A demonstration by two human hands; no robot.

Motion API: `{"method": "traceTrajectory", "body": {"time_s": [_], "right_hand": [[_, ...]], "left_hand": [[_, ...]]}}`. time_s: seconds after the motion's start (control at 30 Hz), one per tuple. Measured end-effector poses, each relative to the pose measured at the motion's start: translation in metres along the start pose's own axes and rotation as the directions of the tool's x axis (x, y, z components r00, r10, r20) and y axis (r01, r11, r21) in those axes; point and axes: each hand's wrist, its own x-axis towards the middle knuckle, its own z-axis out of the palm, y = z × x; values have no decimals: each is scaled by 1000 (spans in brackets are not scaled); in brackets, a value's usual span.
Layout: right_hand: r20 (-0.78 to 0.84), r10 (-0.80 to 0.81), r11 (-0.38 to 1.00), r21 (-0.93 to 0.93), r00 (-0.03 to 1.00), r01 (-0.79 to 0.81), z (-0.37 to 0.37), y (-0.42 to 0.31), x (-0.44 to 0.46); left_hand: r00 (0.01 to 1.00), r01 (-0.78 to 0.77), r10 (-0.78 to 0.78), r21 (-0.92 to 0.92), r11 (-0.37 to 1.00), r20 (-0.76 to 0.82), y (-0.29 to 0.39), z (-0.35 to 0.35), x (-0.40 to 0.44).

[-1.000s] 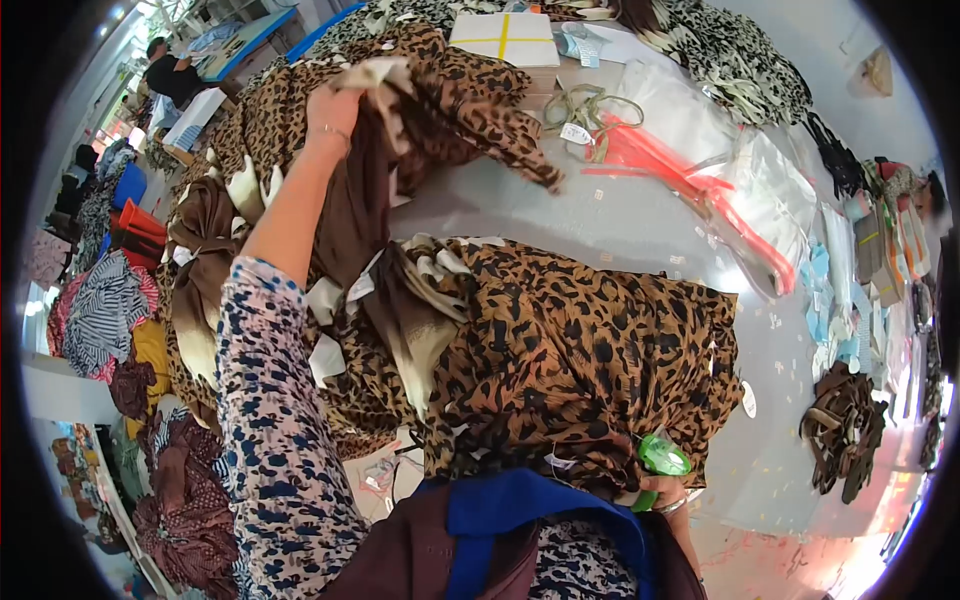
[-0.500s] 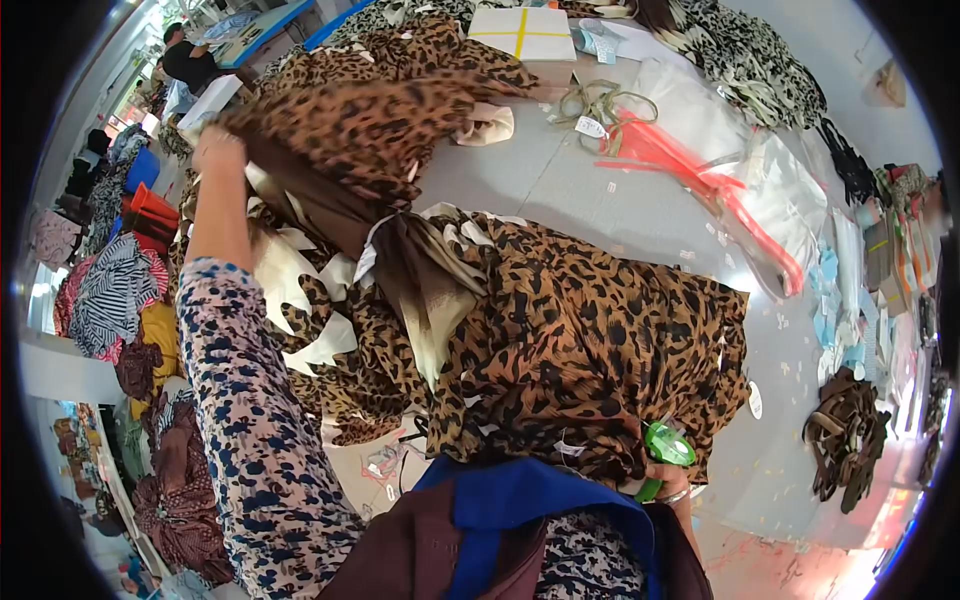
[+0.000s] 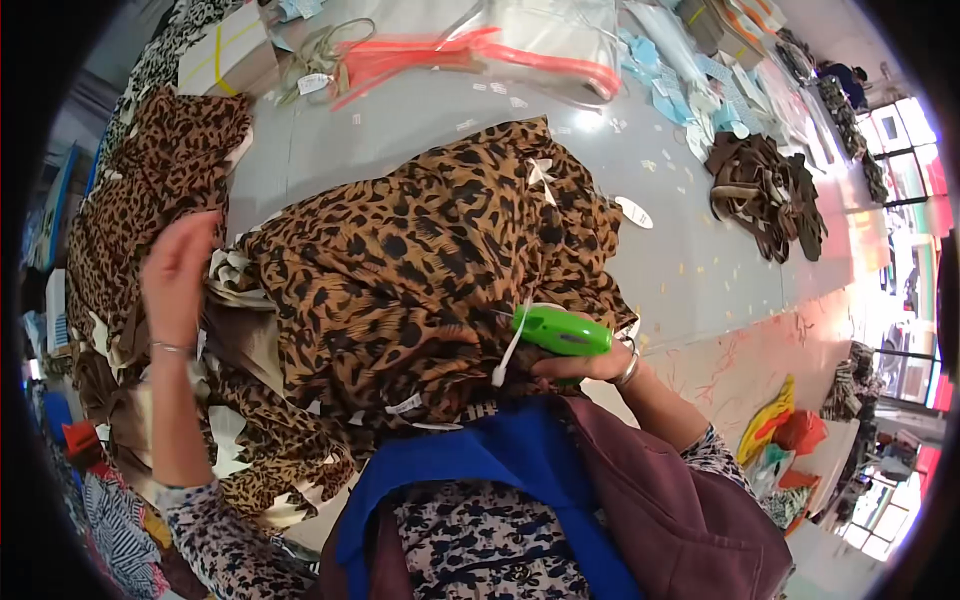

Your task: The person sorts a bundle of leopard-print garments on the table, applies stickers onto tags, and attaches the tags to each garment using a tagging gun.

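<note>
A leopard-print garment [image 3: 400, 270] in brown and black lies spread in front of me. At its lower right edge my right hand [image 3: 600, 362] grips a green tagging gun [image 3: 565, 331] whose thin metal needle points left. A white cord [image 3: 512, 345] with a small knob hangs over the cloth beside the gun's tip. My left hand [image 3: 180, 265] is raised at the garment's left side, fingers loosely apart and slightly blurred, with nothing visible in it. Below it lie a dark brown and cream tie [image 3: 240, 335] and more leopard-print cloth [image 3: 270, 440].
Another leopard-print pile [image 3: 160, 170] lies at the far left. A white stack with a yellow band [image 3: 220, 60] and clear plastic bags with red edges [image 3: 550, 45] stand at the back. A bundle of brown straps [image 3: 765, 195] and a white tag [image 3: 634, 212] are on the right.
My view has turned right. The left hand has let go of the lifted leopard-print cloth, which now lies down. The right hand has brought the tagging gun over the garment.
</note>
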Motion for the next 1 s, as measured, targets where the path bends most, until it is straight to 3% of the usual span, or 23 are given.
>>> {"method": "traceTrajectory", "body": {"time_s": [0.03,0.07,0.13,0.2,0.27,0.33,0.37,0.47,0.5,0.6,0.67,0.83,0.9,0.93,1.0], "right_hand": [[42,-196,960,-194,980,200,1,5,0],[33,-187,973,-129,982,190,4,2,0],[18,-172,985,-5,985,172,8,-10,1],[6,-169,985,31,986,169,13,-12,5],[17,-196,979,56,980,195,16,-19,11],[90,-209,978,28,974,208,17,-21,17],[89,-248,969,1,965,249,21,-12,21],[118,-356,930,-52,927,364,29,6,33],[133,-379,919,-68,916,390,30,9,37],[143,-368,920,-87,919,382,32,25,43],[120,-410,896,-131,904,424,28,22,41],[102,-422,906,5,901,424,11,38,30],[-16,-418,904,94,908,417,-14,36,15],[-73,-410,899,140,909,416,-30,37,6],[9,-26,959,283,1000,22,-85,42,-19]], "left_hand": [[995,-4,15,-100,995,104,39,28,-4],[978,2,39,-196,981,203,69,52,-6],[867,-132,259,-305,943,426,94,100,-3],[759,-75,170,-175,982,629,124,140,2],[688,53,74,-152,987,722,129,180,8],[592,-73,-41,104,992,805,141,209,20],[545,-148,-108,222,964,832,142,217,22],[584,-441,-41,359,823,811,143,235,11],[535,-475,-93,390,789,840,141,243,10],[488,-552,-142,430,714,862,134,254,-3],[441,-534,-281,501,681,853,145,258,-11],[386,-632,-241,446,634,890,121,260,-11],[367,-622,-266,447,642,892,117,261,-5],[407,-605,-230,449,658,884,110,261,-5],[483,-568,-159,447,692,861,90,260,-10]]}}
